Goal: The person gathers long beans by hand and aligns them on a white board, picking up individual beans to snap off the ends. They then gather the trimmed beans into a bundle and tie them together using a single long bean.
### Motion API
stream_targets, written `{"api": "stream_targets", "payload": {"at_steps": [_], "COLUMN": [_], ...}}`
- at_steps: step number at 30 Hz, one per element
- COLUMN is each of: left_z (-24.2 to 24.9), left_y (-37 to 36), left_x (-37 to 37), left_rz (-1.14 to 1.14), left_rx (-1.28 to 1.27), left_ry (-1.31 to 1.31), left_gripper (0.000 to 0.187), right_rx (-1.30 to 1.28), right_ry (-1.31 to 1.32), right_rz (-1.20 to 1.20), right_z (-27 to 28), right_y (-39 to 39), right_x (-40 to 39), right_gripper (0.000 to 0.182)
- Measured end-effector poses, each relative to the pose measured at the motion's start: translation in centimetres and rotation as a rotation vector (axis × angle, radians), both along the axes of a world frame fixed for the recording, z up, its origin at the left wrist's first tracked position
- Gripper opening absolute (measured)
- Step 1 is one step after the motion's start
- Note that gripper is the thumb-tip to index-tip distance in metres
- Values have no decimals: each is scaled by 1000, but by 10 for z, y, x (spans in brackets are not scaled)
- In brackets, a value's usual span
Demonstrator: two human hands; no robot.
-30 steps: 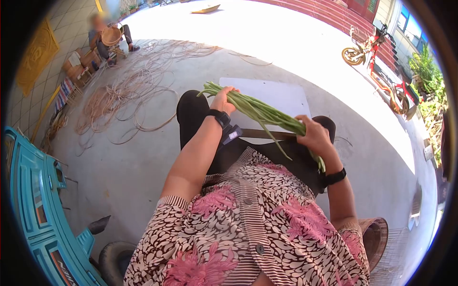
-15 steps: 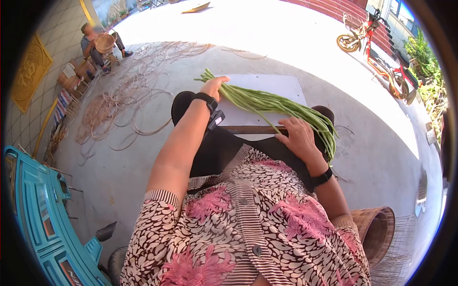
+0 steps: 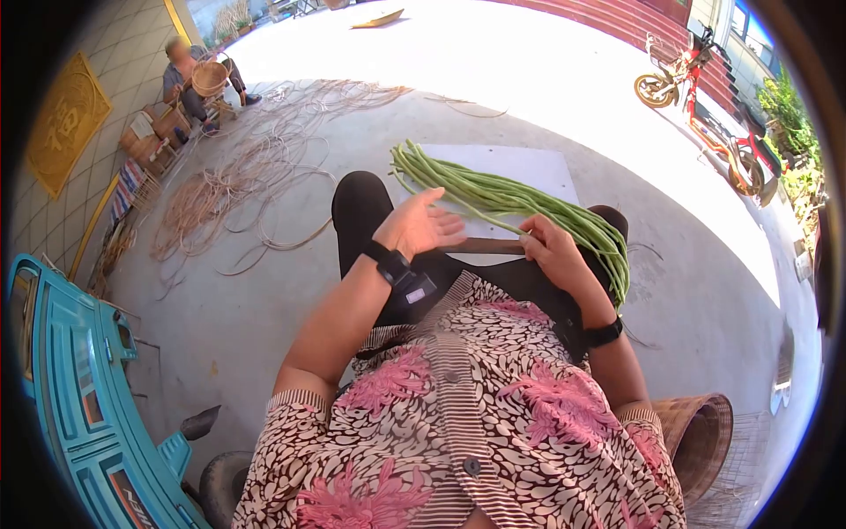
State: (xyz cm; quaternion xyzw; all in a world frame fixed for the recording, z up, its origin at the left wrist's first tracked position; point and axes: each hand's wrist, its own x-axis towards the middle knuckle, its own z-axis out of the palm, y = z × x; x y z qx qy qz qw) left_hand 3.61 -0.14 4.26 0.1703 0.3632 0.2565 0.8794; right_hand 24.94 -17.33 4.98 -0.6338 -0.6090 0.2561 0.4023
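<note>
A bunch of long green beans [image 3: 507, 192] lies slantwise over a white board [image 3: 548, 167] in front of my knees, its right end drooping past my right knee. My left hand [image 3: 421, 224] is open just below the left part of the bunch, fingers spread, with nothing in it. At the near edge of the bunch, my right hand [image 3: 557, 251] pinches the end of a single long bean [image 3: 480, 214] that sticks out from the others. Both wrists wear black bands.
Loose coils of cane strips [image 3: 220, 198] spread over the floor at left. Beyond them a seated person holds a woven basket [image 3: 210, 79]. A teal vehicle [image 3: 88, 388] stands at lower left, a large basket [image 3: 701, 445] at lower right, a red scooter [image 3: 705, 115] at far right.
My left hand has let go of the bunch's left end and come down toward me, opening. My right hand has closed its fingers on a bean end. The view has shifted slightly.
</note>
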Motion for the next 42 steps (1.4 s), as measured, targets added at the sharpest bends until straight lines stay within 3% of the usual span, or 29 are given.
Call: {"api": "stream_targets", "payload": {"at_steps": [1, 3, 6, 11, 15, 18, 25, 28, 31, 37, 40, 42], "left_z": [3, 0, -21, -42, -61, -59, -50, -44, -41, -44, -41, -41], "left_y": [-9, -10, 9, 14, 18, 8, -2, -8, -10, -9, -10, -10], "left_x": [0, -1, -7, -17, -23, -23, -28, -29, -30, -29, -30, -32], "left_rz": [-54, 32, 129, 224, 232, 247, 133, 133, 96, 120, 181, 173], "left_rx": [-80, 23, 52, 97, 107, 107, 276, 287, 305, 273, 372, 370], "left_ry": [-27, -183, -279, -265, -327, -314, -147, -114, -117, -144, -324, -336], "left_gripper": [50, 41, 29, 20, 24, 28, 42, 47, 48, 46, 42, 39], "right_rx": [-28, -68, -202, -332, -395, -149, 103, 141, 12, 463, 0, -109], "right_ry": [61, 141, 0, -175, -73, -158, -448, -626, -735, -454, 117, 165], "right_rz": [68, 234, 403, 343, 384, 321, 203, 66, -17, 83, 314, 294], "right_z": [13, 23, 34, 33, 30, 37, 17, -13, -24, -20, -14, -14], "right_y": [-7, -18, -41, -65, -66, -51, 43, 80, 92, 76, 57, 48], "right_x": [-9, -16, -11, 9, 11, -3, -32, -39, -45, -35, -32, -35], "right_gripper": [14, 14, 14, 17, 22, 24, 29, 29, 22, 14, 16, 14]}}
